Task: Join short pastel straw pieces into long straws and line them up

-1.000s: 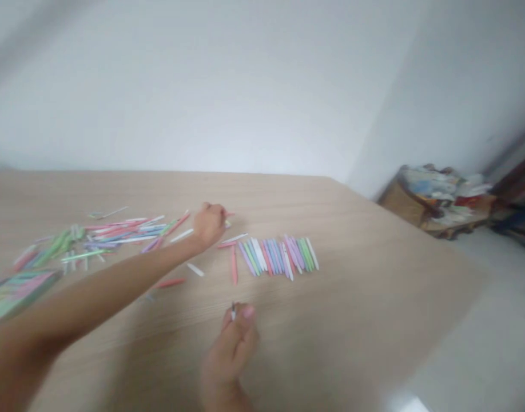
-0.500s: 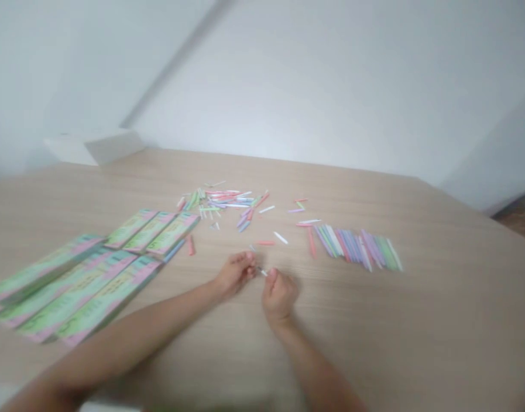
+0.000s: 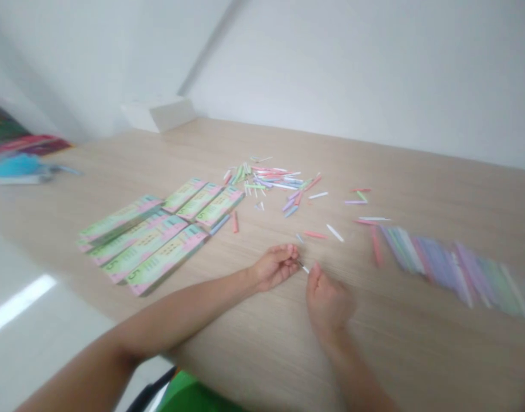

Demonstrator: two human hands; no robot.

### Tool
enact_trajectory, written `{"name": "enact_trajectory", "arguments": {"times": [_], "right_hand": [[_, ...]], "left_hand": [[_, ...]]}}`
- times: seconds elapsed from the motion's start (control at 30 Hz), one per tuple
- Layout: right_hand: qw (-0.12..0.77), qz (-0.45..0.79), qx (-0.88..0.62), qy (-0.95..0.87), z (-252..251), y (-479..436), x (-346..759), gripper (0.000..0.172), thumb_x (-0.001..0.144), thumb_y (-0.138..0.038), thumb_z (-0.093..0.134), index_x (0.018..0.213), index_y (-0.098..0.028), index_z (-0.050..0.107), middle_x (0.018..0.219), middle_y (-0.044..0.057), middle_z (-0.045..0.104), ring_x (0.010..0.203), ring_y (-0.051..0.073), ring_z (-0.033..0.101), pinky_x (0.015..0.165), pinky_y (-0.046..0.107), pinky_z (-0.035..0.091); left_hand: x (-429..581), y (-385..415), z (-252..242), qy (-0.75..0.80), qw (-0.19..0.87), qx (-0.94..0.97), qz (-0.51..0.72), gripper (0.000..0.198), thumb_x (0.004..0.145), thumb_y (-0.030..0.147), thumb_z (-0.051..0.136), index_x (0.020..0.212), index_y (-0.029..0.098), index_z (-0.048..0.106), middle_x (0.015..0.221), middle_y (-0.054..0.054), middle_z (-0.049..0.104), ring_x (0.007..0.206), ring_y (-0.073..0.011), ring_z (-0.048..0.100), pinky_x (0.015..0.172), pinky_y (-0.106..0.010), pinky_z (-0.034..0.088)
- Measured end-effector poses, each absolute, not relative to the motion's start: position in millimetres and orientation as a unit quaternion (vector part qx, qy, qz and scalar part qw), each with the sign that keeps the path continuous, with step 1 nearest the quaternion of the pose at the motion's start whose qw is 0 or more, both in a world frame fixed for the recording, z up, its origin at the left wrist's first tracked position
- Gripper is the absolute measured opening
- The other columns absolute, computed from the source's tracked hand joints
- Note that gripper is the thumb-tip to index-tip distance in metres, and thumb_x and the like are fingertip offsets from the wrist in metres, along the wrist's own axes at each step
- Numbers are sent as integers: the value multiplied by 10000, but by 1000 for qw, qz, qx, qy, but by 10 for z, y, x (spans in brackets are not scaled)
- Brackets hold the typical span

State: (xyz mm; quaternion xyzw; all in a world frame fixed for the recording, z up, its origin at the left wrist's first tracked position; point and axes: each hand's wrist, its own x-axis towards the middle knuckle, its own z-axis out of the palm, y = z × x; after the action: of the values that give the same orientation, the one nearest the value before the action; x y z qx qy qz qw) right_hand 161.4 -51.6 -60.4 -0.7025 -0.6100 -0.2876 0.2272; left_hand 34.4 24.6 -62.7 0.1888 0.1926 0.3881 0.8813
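Legible "5" (image 3: 134,275) on green-and-pink boxes (image 3: 173,258) near the left hand (image 3: 276,268).

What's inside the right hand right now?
A thin white stick with a dark tip pokes out of the right hand toward the left hand. The rest of it, and anything else in the palm, is covered by the hand itself.

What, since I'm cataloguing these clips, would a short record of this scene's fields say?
Right hand: pinches a slim white piece; hand slightly blurred
Left hand: fingers curled at the piece's dark end; grip unclear
Row: colored sticks side by side, right of the hands, blurred
Pile: loose colored sticks beyond the hands
Boxes: green-and-pink boxes, left of the hands
Back left: white box
Surface: wood-look table
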Motion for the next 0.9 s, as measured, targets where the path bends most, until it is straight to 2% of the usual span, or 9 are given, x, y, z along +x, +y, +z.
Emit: {"name": "enact_trajectory", "arguments": {"times": [0.4, 0.57, 0.9], "right_hand": [[205, -297, -689, -629, -665, -544, 1649, 502, 922, -310, 459, 432, -200, 487, 400, 1, 389, 406, 114, 321, 488, 289, 204], [206, -270, -702, -626, -656, -564, 1658, 510, 933, -287, 424, 434, -196, 480, 403, 4, 384, 410, 111, 321, 492, 291, 209], [212, -241, -725, -609, -647, -573, 1651, 519, 936, -286, 412, 438, -178, 511, 405, 15, 411, 406, 102, 289, 498, 295, 192]], "left_hand": [[315, 134, -572, 212, 898, 171, 344, 271, 691, 277, 803, 756, 100, 608, 741, 11, 550, 503, -8, 331, 626, -201, 414], [317, 139, -562, 216, 889, 197, 353, 269, 683, 281, 808, 747, 98, 621, 716, 4, 540, 580, -42, 434, 621, -205, 401], [306, 128, -565, 253, 863, 231, 372, 280, 654, 293, 825, 738, 89, 653, 738, -18, 599, 660, -69, 534, 696, -221, 440]]}}
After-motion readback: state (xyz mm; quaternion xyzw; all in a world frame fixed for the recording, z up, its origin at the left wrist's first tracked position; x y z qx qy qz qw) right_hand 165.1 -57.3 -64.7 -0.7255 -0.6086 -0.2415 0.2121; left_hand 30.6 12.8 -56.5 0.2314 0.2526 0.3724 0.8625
